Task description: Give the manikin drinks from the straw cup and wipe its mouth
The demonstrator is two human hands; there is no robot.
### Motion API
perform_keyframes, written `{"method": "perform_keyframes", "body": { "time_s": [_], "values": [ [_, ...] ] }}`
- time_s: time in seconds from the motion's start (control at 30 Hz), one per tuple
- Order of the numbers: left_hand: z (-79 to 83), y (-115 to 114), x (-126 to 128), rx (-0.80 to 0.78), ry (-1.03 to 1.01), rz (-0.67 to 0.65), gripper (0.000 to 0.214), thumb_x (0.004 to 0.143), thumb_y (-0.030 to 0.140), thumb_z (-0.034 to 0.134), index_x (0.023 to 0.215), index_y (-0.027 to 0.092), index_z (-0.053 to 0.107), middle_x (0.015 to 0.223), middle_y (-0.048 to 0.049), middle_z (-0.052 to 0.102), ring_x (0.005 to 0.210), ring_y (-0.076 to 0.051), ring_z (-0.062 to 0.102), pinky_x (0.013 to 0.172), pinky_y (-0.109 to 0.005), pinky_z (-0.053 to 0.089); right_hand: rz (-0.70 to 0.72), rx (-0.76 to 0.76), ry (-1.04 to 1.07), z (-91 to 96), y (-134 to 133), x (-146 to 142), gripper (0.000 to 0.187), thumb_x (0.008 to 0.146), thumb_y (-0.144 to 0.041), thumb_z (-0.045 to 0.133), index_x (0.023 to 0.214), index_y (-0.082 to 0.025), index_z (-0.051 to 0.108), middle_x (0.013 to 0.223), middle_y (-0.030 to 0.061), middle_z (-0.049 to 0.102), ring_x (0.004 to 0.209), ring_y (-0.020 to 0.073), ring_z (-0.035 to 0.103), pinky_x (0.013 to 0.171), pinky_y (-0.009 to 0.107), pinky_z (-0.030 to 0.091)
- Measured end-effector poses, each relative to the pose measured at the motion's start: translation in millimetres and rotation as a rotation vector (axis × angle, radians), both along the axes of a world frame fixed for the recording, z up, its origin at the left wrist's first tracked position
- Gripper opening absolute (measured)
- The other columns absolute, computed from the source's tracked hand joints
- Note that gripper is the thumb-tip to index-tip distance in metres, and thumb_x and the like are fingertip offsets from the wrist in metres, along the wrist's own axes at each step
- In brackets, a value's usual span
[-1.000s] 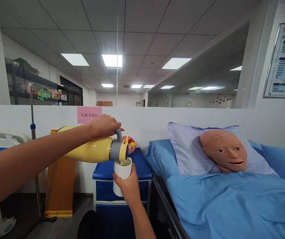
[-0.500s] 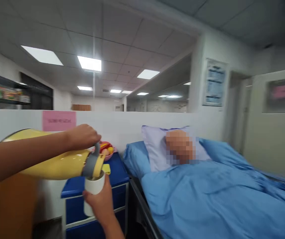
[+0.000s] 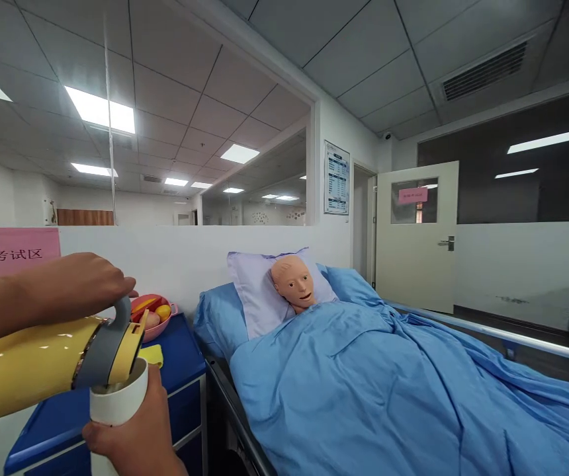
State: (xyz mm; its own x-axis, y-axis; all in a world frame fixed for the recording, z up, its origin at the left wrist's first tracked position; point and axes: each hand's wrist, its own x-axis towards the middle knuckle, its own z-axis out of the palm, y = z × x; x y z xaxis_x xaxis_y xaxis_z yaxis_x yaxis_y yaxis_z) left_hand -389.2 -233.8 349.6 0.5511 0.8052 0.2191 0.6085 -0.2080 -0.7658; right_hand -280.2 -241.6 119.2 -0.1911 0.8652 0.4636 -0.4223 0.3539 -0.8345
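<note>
My left hand [image 3: 86,281] is wrapped over the grey handle of a yellow vacuum jug [image 3: 21,370], which lies tipped almost level with its spout to the right. Directly under the spout is a tall white cup [image 3: 118,400], its mouth touching or very close to the jug's lip. My right hand [image 3: 138,430] grips the cup round its side from the right, thumb across the front. Whether liquid runs between spout and cup I cannot tell. Both are held over a blue bedside cabinet [image 3: 180,350].
On the cabinet stand a pink basket [image 3: 173,311] of fruit and a folded yellow cloth [image 3: 152,356]. To the right, a manikin [image 3: 292,284] lies on a pillow [image 3: 249,297] under a blue quilt [image 3: 388,390]. A dark bed rail [image 3: 237,413] runs beside the cabinet.
The view has swung right, so hands, jug and cup appear further left and the door shows fully. The jug stays tipped over the cup, both still held.
</note>
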Motion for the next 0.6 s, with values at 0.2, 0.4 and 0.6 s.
{"method": "perform_keyframes", "body": {
  "time_s": [0.2, 0.4, 0.6],
  "values": [
    [4.3, -7.1, 0.6, -0.024, -0.059, -0.088, 0.015, 0.089, 0.021, 0.057, 0.081, 0.019, 0.069, 0.061, -0.0013, 0.068, 0.054, -0.014, 0.056, 0.053, -0.024, 0.031, -0.007, 0.026, -0.024, 3.6, -3.2, 0.5, 0.055, 0.050, -0.011, 0.076, 0.100, -0.021, 0.057, 0.083, -0.0026, 0.064, 0.065, 0.0140, 0.054, 0.058, 0.025, 0.043],
    [14.7, -23.7, 7.6, -0.063, -0.022, -0.034, 0.023, 0.092, 0.022, 0.051, 0.086, 0.018, 0.072, 0.076, -0.0101, 0.074, 0.065, -0.022, 0.068, 0.058, -0.029, 0.041, 0.019, 0.067, -0.006, 7.2, -8.5, -1.4, 0.055, 0.050, -0.007, 0.073, 0.101, -0.020, 0.058, 0.083, -0.0041, 0.064, 0.066, 0.0132, 0.053, 0.061, 0.024, 0.044],
    [16.5, -33.6, 6.8, -0.042, 0.008, -0.042, 0.019, 0.089, 0.015, 0.053, 0.084, 0.019, 0.071, 0.071, -0.0095, 0.073, 0.065, -0.023, 0.069, 0.058, -0.028, 0.041, 0.043, 0.088, -0.013, 9.8, -16.7, -3.8, 0.052, 0.052, -0.009, 0.072, 0.101, -0.020, 0.058, 0.082, -0.0028, 0.064, 0.068, 0.0150, 0.055, 0.062, 0.026, 0.047]
  ]
}}
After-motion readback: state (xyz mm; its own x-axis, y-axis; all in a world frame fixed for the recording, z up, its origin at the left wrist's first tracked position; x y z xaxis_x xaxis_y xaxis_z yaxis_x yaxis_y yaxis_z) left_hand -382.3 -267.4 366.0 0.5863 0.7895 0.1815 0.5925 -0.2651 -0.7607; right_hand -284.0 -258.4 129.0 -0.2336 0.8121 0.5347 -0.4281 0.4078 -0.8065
